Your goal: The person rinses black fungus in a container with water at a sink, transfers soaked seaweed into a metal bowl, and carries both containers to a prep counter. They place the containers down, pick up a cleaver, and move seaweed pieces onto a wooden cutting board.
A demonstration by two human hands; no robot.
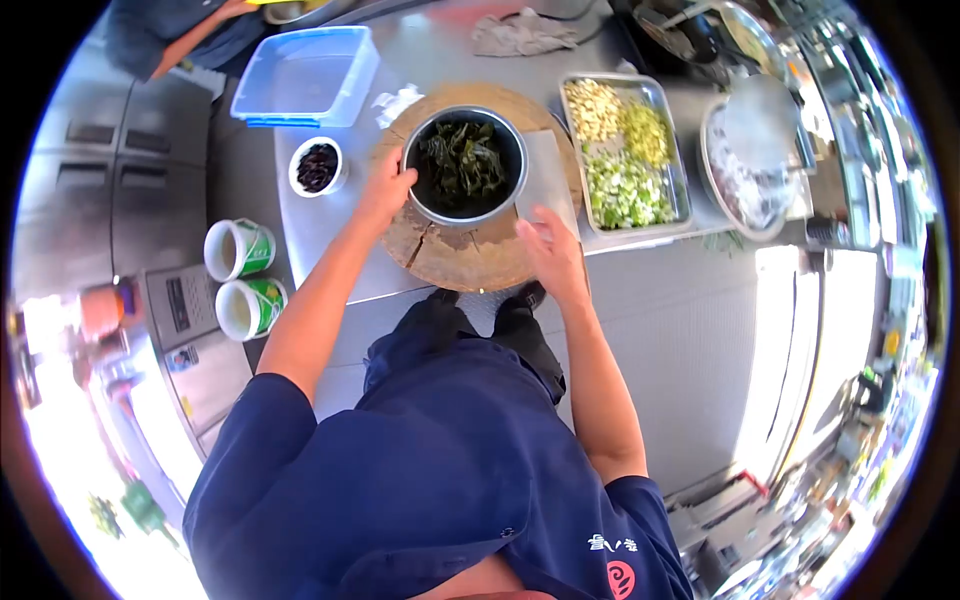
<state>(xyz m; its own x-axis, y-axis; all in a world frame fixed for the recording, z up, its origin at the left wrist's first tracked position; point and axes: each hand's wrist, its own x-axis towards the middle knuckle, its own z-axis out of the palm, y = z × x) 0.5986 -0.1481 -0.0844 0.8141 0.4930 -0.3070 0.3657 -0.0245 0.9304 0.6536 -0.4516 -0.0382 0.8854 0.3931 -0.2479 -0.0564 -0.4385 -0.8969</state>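
Note:
A round metal pot (464,213) with dark green leafy strips (463,160) inside stands on a thick round wooden chopping block (440,262). My left hand (386,192) grips the pot's left rim, thumb on the edge. Just below and right of the pot, my right hand (550,250) is held with its fingers apart and nothing visible in it. Close to its fingertips, a flat grey rectangular piece (548,172) lies on the block's right side; its kind is unclear.
Left of the block are a white tub of dark pieces (317,168) and a clear plastic box (305,75). A metal tray (640,232) holds chopped ingredients. A large bowl (745,170) sits farther right. White-green buckets (240,250) stand left. Another person's arm (195,40) shows top left.

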